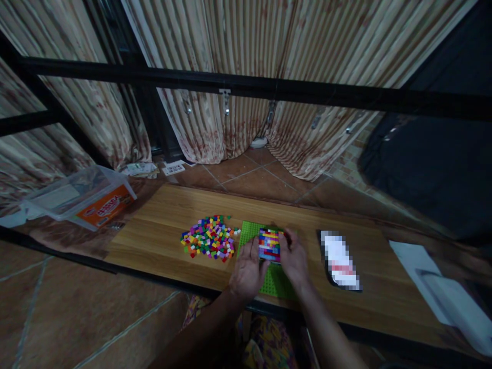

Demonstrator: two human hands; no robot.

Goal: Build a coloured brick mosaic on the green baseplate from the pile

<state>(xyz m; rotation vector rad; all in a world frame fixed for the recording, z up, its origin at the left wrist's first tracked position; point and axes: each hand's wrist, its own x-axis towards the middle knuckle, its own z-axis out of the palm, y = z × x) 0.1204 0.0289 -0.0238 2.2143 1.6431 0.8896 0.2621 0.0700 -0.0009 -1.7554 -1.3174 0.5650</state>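
Multicoloured small plastic bricks (pixel 269 244) already formed a block several rows deep on the green studded baseplate (pixel 274 279), cupped between the left hand (pixel 249 270) and right hand (pixel 294 259); many loose bricks (pixel 209 238) remained at left. Far left, a clear plastic tub (pixel 82 197) held an orange box.

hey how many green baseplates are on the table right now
1. The green baseplate lies on the wooden table, right of the loose brick pile, partly hidden under both hands and the multicoloured brick block.

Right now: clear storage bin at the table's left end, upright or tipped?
Tipped. The clear bin lies tilted on its side at the wooden table edge, orange label facing up. Whether anything is inside: cannot tell.
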